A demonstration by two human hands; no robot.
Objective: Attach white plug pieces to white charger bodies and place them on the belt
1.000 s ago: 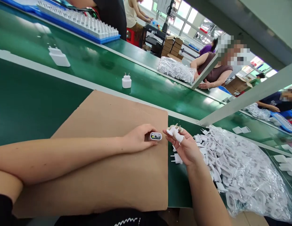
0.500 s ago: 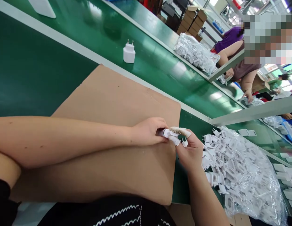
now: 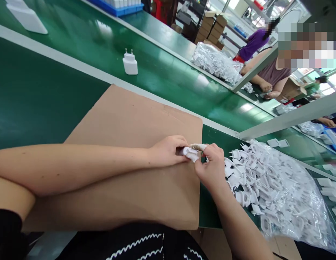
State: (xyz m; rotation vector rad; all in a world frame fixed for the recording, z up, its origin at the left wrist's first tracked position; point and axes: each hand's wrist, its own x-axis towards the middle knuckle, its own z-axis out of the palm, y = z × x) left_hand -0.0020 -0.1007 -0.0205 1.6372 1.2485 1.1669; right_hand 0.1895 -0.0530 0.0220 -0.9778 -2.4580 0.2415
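My left hand (image 3: 168, 151) and my right hand (image 3: 211, 168) meet over the right edge of a brown cardboard sheet (image 3: 130, 144). Between them sits a small white charger body (image 3: 189, 153). The left fingers wrap round it from the left. My right hand's fingers are closed, its covered fingertips pressing a white plug piece against the charger's end. My left forearm lies across the cardboard.
A clear bag heaped with several white plug pieces (image 3: 271, 184) lies right of my hands. A finished white charger (image 3: 130, 64) stands on the green conveyor belt (image 3: 162, 79), another white part (image 3: 27, 16) far left. Other people sit across the belt behind a bag of parts (image 3: 215, 63).
A second ago my hands were apart, the left holding the charger body, the right holding plug pieces. They have come together and the plug piece is now pressed on the charger's end.
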